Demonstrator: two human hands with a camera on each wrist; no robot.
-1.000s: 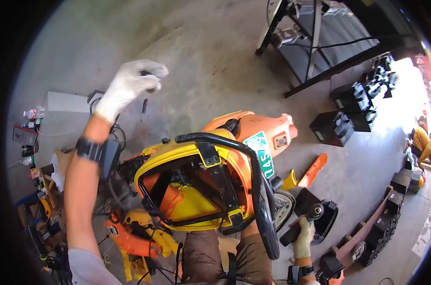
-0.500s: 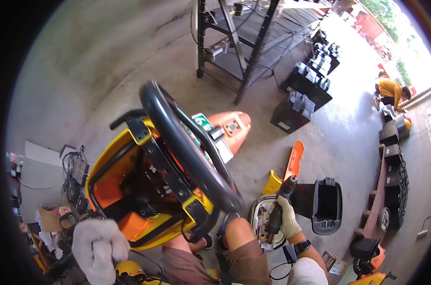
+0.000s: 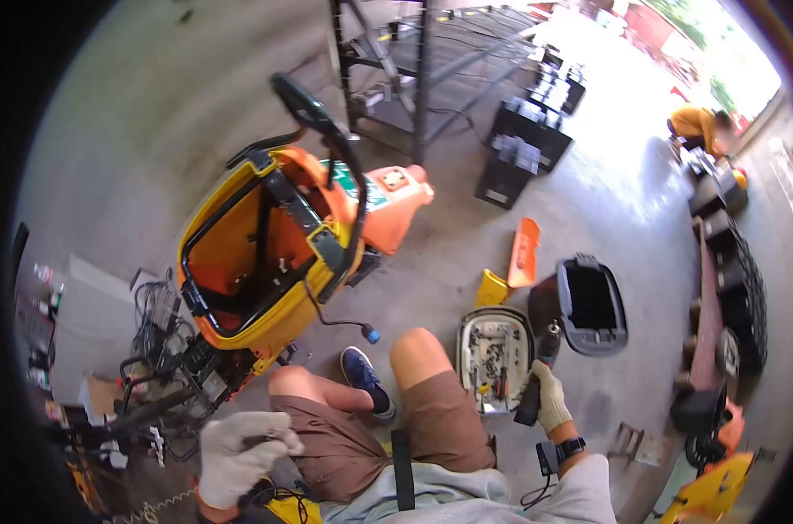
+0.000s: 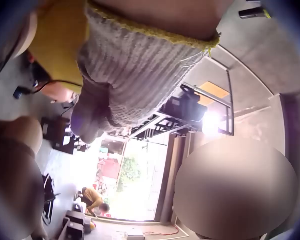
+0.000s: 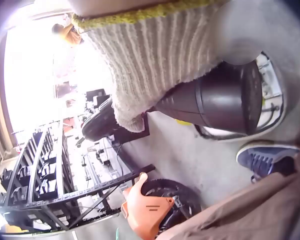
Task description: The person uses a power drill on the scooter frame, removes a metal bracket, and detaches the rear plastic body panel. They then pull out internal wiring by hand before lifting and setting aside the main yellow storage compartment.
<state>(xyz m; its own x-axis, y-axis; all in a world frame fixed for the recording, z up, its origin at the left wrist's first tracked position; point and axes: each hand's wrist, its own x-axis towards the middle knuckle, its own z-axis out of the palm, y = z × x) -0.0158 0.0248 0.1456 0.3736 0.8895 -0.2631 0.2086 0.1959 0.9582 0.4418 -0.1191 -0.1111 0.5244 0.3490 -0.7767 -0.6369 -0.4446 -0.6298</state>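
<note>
My gloved right hand [image 3: 551,400] grips a power drill [image 3: 547,345] by its handle, chuck pointing away from me. Its black base [image 5: 225,97] shows large in the right wrist view. Just left of the drill lies a white shell [image 3: 468,336] holding small metal parts and a tool. My gloved left hand [image 3: 239,458] is raised beside my left thigh, fingers curled in toward the thumb; I cannot tell whether anything small is between them. Ahead to the left stands an orange and yellow scooter body [image 3: 206,253] with an open frame, black rail [image 3: 361,188] and dangling cable plug [image 3: 372,334].
A black bin [image 3: 619,336], an orange panel [image 3: 525,253] and a yellow piece [image 3: 492,290] lie on the floor beyond the shell. Black batteries [image 3: 508,170] stand near a metal rack [image 3: 422,79]. A person in yellow [image 3: 695,122] crouches far right. Cables [image 3: 156,306] clutter the left floor.
My left hand has come down from beyond the scooter to beside my thigh. My view has swung right, and the scooter now appears farther off. The drill stays in my right hand.
</note>
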